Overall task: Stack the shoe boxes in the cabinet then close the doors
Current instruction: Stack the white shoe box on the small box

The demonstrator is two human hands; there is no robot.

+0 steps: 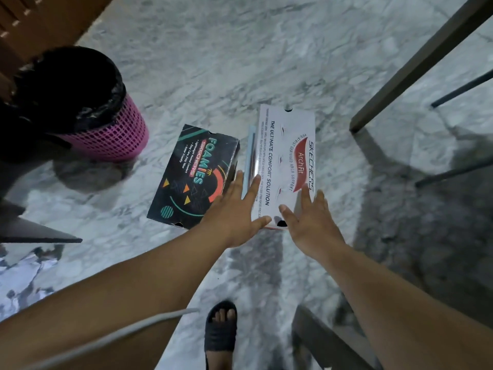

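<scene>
Two shoe boxes lie side by side on the marble floor. The white Skechers box (pixel 286 156) is on the right, and the black Foamies box (pixel 192 174) is to its left. My left hand (pixel 234 209) is spread open over the near left edge of the white box, fingers between the two boxes. My right hand (pixel 309 220) is spread open over the box's near right corner. Neither hand has closed on anything. No cabinet is in view.
A pink mesh bin (pixel 106 134) with a black liner stands at the left. Dark metal furniture legs (pixel 416 65) rise at the right, with another frame (pixel 330 340) near my sandalled foot (pixel 221 327). A grey cable (pixel 106 340) crosses my left arm. Wood panelling (pixel 40 20) is at the top left.
</scene>
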